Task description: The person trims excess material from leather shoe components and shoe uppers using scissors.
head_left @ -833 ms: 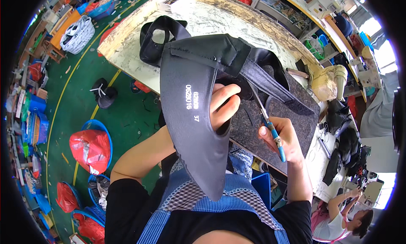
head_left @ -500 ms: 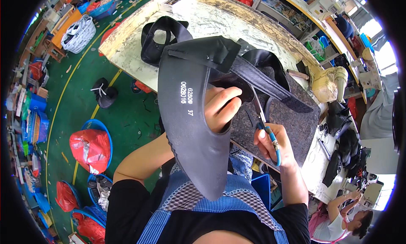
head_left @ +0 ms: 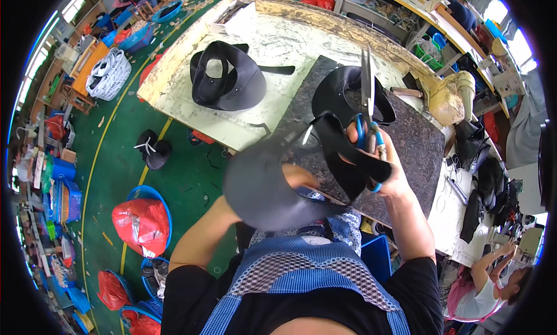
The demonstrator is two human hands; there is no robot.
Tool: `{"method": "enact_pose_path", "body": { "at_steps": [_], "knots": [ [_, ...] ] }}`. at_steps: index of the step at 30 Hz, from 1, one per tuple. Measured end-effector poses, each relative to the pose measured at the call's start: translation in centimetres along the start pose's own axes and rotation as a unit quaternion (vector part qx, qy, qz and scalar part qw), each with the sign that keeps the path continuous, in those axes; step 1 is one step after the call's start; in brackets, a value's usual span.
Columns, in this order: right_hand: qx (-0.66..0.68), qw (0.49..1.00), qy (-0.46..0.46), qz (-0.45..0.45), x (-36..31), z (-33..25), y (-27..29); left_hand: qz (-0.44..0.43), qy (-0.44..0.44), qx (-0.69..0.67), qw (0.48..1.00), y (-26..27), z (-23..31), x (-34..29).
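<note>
A curved black leather shoe upper (head_left: 252, 190), smeared by motion, hangs over my lap at the near edge of the table. My left hand (head_left: 300, 177) grips it, with part of the hand showing through its opening. Scissors with blue handles (head_left: 368, 88) stand in my right hand (head_left: 393, 164), blades pointing away from me. A dark strap end of the upper lies across my right hand's fingers; I cannot tell whether they hold it. Beyond, another black upper (head_left: 333, 94) rests on the dark stone slab (head_left: 420, 140). Black leather uppers (head_left: 246, 85) also lie on the white tabletop to the left.
The worn table (head_left: 278, 21) has a raised wooden rim. A hammer (head_left: 406, 92) and a yellowish taped block (head_left: 444, 105) are at its right. Blue tubs with red bags (head_left: 139, 222) and a black shoe (head_left: 154, 152) stand on the green floor. A person (head_left: 484, 291) works at the lower right.
The upper has come down and turned in my left hand, uncovering the pieces on the table. The scissors have left the upper's strap and swung to point away.
</note>
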State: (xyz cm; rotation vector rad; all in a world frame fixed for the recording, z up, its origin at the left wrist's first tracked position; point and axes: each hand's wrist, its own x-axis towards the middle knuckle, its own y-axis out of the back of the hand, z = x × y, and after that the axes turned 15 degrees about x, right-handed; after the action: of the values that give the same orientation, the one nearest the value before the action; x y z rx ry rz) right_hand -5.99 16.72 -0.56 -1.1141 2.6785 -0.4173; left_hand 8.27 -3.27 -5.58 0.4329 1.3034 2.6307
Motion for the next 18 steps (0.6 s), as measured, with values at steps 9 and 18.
{"method": "enact_pose_path", "body": {
  "at_steps": [9,18],
  "knots": [
    [0.124,0.991,-0.054,0.016,-1.9,0.2,-3.3,0.254,0.160,-0.499,0.813,-2.4,-1.7,3.6],
    [-0.066,0.996,-0.049,-0.018,-3.5,1.8,1.2,0.372,0.205,-0.398,0.813,-1.1,0.9,3.6]
  ]
}}
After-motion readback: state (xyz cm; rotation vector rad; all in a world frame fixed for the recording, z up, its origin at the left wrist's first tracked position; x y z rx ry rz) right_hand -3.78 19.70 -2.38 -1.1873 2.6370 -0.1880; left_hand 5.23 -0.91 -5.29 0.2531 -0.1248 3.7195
